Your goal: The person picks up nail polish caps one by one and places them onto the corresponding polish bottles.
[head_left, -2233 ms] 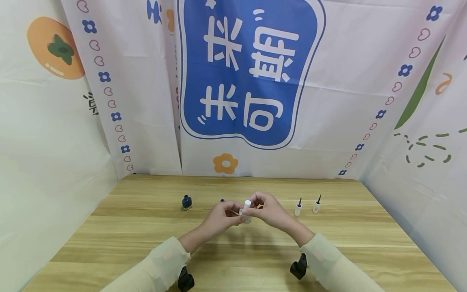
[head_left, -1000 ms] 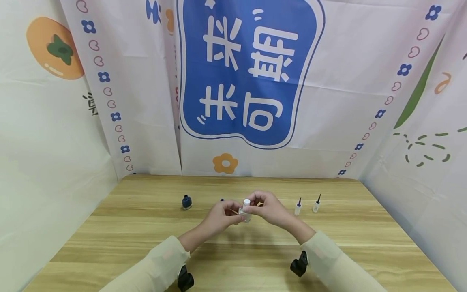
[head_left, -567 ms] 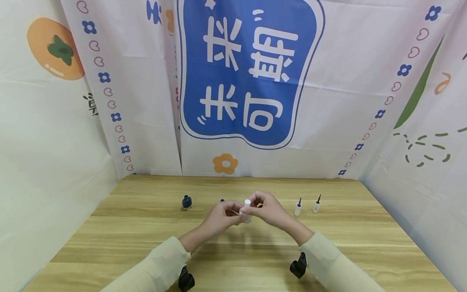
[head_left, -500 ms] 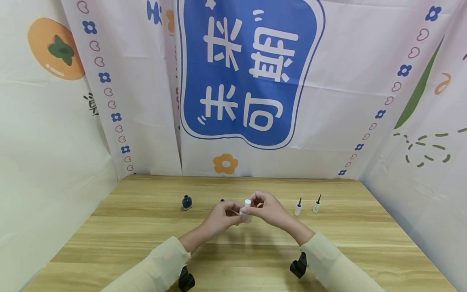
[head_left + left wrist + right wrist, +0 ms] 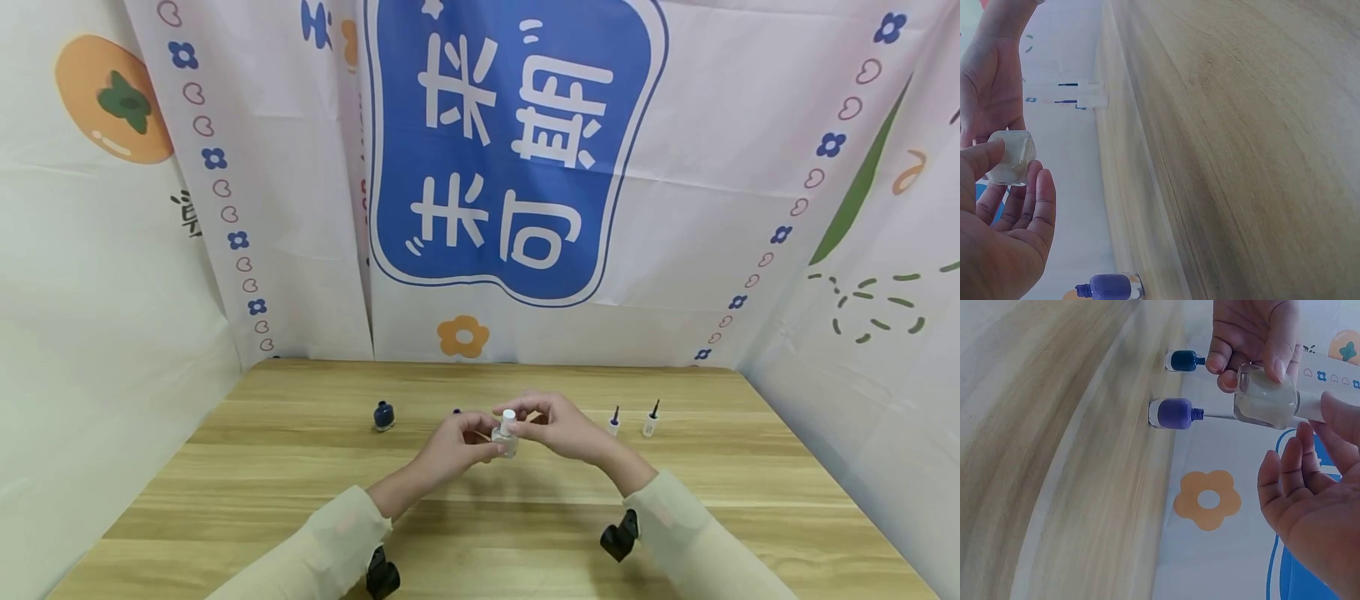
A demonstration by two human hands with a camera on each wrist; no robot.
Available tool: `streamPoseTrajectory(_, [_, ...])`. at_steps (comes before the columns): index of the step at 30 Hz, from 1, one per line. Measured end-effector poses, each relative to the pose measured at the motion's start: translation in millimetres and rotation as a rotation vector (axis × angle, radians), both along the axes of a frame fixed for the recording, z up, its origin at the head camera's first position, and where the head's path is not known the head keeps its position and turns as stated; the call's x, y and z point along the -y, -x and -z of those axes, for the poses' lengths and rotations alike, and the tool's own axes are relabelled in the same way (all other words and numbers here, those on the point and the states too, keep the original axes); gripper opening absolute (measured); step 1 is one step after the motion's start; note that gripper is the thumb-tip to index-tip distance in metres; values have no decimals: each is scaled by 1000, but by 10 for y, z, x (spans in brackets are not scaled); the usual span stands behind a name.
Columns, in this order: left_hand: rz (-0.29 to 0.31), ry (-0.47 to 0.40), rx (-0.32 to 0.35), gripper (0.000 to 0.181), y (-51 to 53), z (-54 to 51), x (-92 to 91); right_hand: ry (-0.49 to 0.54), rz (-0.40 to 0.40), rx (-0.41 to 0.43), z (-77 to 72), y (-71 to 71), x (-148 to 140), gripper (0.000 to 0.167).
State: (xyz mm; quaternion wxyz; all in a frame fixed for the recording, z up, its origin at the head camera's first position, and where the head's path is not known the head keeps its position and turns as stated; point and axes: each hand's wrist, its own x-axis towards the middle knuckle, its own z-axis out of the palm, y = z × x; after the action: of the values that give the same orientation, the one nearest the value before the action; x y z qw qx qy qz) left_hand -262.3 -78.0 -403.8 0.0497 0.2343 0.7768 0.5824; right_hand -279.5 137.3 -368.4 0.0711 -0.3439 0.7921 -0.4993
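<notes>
The small bottle (image 5: 503, 445) is in the air above the worktop (image 5: 247, 508), between both hands; its long axis is nearly vertical and the white cap (image 5: 509, 420) points up. It is of clear glass, with pale, milky content. The left hand (image 5: 454, 443) pinches the glass body; the grip of the right hand (image 5: 557, 427) is narrow, on the cap. The worktop shows light wood grain; behind hangs white cloth (image 5: 712, 233) with a blue panel (image 5: 480, 158).

A: surface?
B: wood-grain table (image 5: 225, 500)
A: on it?
B: dark blue bottle (image 5: 384, 416) left, purple bottle (image 5: 1175, 414) mid, both upright, uncapped; two white caps (image 5: 650, 426) right, standing brush-up
</notes>
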Motion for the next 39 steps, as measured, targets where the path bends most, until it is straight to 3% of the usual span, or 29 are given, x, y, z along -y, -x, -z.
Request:
streamPoseTrajectory(14, [-1,-12,18,25,-4,-4,-2,26,106,16,52,-9,48,16])
streamPoseTrajectory(22, [7,-15,18,24,-6,-3,-2,63,140,58,-153,-226,120,10])
streamPoseTrajectory(28, [10,-11,5,23,6,9,-3,74,161,71,-165,-264,148,11])
streamPoseTrajectory(34, [4,-7,8,22,10,0,-3,55,147,53,-153,-221,115,17])
streamPoseTrajectory(39, [-7,6,10,22,10,-17,-2,19,107,46,-28,-59,45,28])
